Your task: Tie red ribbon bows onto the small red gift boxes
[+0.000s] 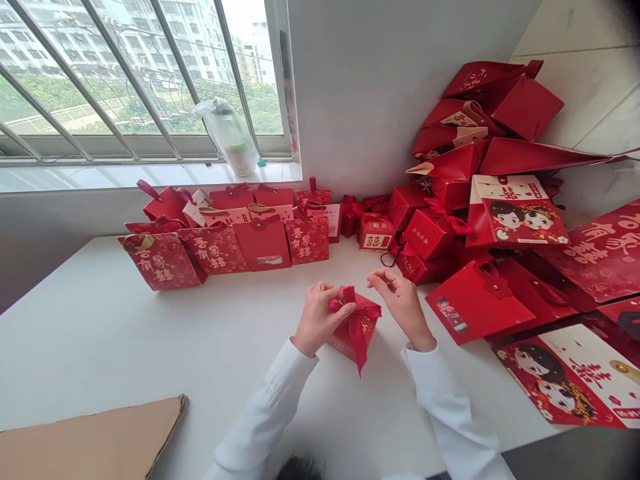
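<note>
A small red box [345, 343] stands on the white table, with a dark pink ribbon [357, 333] tied in a bow on its top. My left hand [323, 313] is at the box's left side, its thumb and fingers closed on the bow's left loop. To the right of the box, my right hand [400, 300] is raised and apart from it, thumb and index fingertip close together, the other fingers curled. Nothing can be made out between those fingertips. One ribbon tail hangs down the front of the box.
Red gift bags [215, 250] stand in rows at the back left. Red boxes [427, 233] and more bags [520, 213] are piled at the right. Cardboard [90, 437] lies front left. A bagged cup [240, 150] is on the windowsill.
</note>
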Tool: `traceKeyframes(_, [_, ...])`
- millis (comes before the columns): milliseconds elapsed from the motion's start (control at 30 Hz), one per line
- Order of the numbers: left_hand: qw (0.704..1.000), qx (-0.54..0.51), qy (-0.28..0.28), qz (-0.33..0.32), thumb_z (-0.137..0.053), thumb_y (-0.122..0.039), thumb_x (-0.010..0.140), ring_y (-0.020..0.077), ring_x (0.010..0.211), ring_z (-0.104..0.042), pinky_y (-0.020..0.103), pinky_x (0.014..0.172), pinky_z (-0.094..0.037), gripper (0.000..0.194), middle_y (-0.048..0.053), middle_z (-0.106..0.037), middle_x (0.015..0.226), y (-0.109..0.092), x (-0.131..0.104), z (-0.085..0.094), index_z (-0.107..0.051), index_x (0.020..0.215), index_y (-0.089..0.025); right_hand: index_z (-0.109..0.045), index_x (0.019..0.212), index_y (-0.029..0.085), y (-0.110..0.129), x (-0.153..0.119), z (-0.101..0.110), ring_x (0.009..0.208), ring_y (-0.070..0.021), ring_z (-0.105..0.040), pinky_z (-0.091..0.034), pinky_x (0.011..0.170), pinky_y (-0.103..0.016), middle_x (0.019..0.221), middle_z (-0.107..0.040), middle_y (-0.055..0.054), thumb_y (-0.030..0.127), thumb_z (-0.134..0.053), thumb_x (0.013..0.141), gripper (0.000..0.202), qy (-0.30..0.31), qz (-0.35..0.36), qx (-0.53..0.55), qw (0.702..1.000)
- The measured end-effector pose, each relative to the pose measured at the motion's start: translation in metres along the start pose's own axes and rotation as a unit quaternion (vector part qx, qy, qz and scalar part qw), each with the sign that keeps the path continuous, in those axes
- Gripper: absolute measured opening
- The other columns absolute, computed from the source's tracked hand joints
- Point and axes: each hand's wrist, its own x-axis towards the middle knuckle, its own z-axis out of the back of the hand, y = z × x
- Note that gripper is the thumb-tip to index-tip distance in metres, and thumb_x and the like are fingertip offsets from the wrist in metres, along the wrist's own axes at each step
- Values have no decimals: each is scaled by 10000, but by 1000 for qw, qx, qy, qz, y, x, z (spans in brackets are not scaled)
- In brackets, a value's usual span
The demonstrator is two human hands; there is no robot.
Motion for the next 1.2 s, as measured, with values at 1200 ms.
traceKeyframes(1200, [995,58,15,-74,-390,-229,910,146,671,-442,249,626,-333,253,-14,-534,671,-7,-2,3,-410,660,-196,-520,634,225,24,-40,-7,581,-150,-522,-377,543,-257,680,-623,3,325,-547,812,206,33,-76,-165,983])
